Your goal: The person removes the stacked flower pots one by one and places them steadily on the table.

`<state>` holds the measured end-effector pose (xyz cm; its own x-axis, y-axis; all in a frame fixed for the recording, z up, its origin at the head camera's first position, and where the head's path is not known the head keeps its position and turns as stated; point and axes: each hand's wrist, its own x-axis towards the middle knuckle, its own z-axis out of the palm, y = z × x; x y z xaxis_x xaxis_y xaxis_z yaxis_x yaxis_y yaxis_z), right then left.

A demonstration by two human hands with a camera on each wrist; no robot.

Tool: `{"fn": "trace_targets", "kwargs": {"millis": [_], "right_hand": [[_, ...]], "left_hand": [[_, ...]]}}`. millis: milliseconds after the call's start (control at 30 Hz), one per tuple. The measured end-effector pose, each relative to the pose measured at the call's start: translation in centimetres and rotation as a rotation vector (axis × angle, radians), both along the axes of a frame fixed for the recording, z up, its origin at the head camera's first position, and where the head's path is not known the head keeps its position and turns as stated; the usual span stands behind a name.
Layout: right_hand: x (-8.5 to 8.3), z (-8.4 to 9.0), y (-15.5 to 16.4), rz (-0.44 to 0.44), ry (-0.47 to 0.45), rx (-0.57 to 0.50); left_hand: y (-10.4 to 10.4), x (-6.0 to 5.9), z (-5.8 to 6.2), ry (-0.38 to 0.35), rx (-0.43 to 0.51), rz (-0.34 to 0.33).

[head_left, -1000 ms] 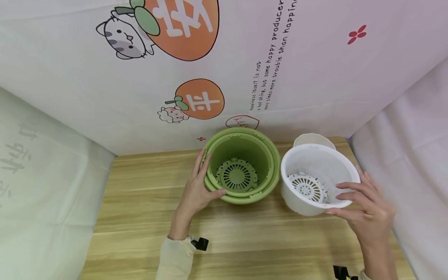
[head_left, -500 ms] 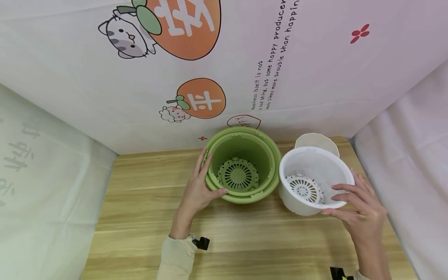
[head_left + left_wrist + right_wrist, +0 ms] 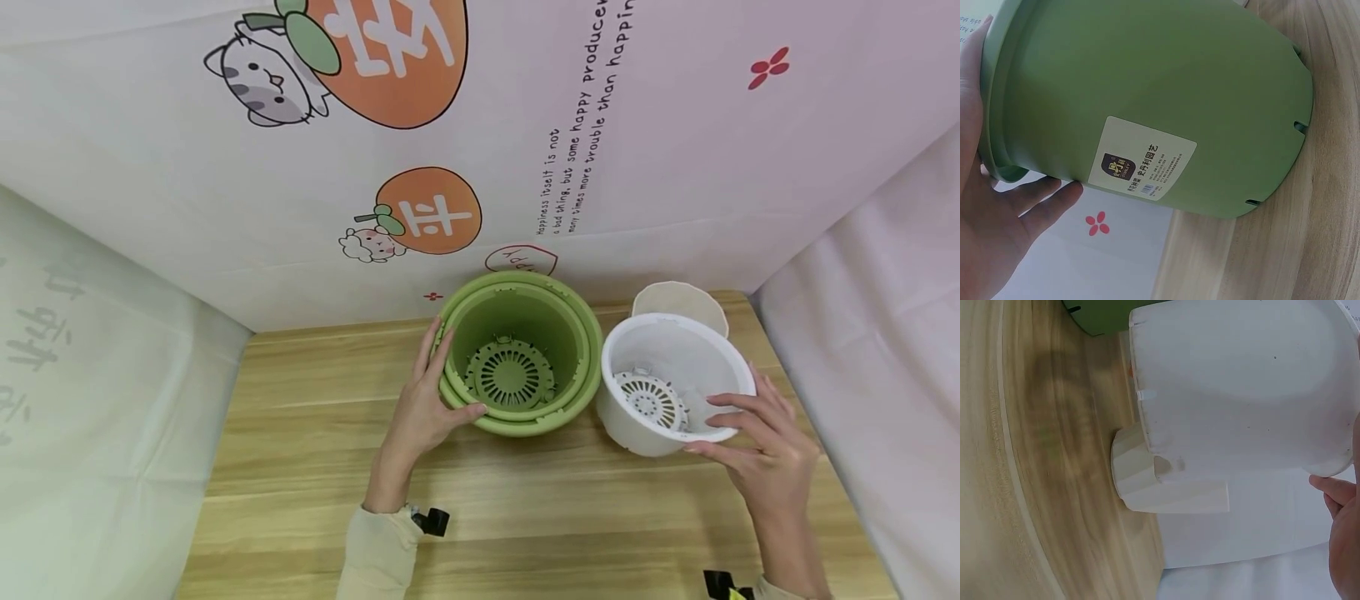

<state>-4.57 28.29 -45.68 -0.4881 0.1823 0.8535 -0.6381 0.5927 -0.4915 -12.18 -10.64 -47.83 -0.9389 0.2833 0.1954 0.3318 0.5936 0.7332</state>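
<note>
Steadying the green flowerpot (image 3: 521, 354) on the wooden table (image 3: 300, 467), my left hand (image 3: 422, 408) has its fingers lying straight along the rim and the thumb hooked over it. 1 pale label (image 3: 1145, 165) on the pot's side carries small print I cannot read. My right hand (image 3: 765, 454) pinches the tilted white flowerpot's (image 3: 667, 383) rim, just beside the green one. Behind, a cream pot (image 3: 680, 298) and a backdrop reading "Happiness itself is not" (image 3: 550, 185).

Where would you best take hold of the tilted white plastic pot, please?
Probably at the near rim of the white plastic pot, coming from the right: it tilts that way, and the right hand already pinches it there.
</note>
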Motion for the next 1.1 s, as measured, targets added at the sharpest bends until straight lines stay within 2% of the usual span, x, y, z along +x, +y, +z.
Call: {"fn": "trace_targets", "kwargs": {"millis": [333,600,800,1100], "right_hand": [[0.0,-0.9,0.0,-0.060,-0.014,-0.031],[-0.1,-3.8,0.5,-0.146,-0.104,0.024],[-0.3,-5.4,0.8,-0.151,-0.127,0.048],[-0.2,-6.4,0.4,-0.127,-0.172,0.065]], "left_hand": [[0.0,-0.1,-0.1,0.009,-0.002,0.002],[0.0,0.0,-0.2,0.012,0.013,-0.001],[0.0,0.0,-0.2,0.015,0.014,-0.003],[-0.1,0.0,-0.1,0.016,0.008,0.000]]}}
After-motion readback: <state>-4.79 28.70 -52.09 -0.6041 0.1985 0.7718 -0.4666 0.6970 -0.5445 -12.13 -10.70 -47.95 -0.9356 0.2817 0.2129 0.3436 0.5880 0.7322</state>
